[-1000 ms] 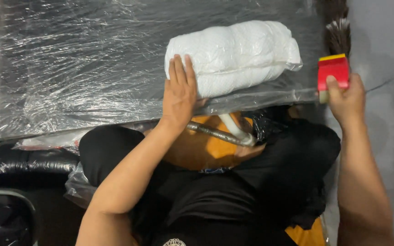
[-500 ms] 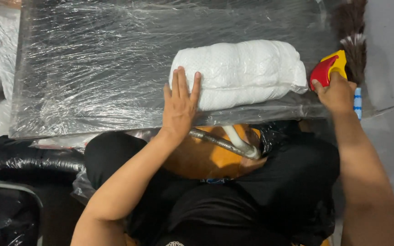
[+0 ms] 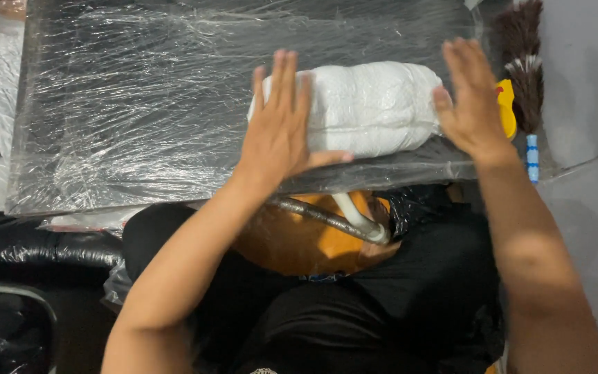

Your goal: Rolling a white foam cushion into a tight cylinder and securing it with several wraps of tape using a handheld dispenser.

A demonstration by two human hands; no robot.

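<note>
Right hand (image 3: 470, 97) had let go of the red-yellow tool (image 3: 506, 107); it lay beside the white bundle (image 3: 368, 107). Both hands flat, fingers spread, left hand (image 3: 282, 131) pressing the bundle on the film-wrapped surface (image 3: 140, 104). Smoothing wrap, I judged.

Wrapped bundle (image 3: 368, 107) lies on the film-covered board (image 3: 140, 118), toward its right end and close to the near edge; rest of the board's surface to the left is bare film. Left hand (image 3: 282, 135) lies flat on the bundle's left end, right hand (image 3: 470, 100) is against its right end, near the board's right edge. Duster (image 3: 524, 62) lies off the board just past its far right corner, and below the near edge sits a rounded object with a hose (image 3: 327, 220) across it.
</note>
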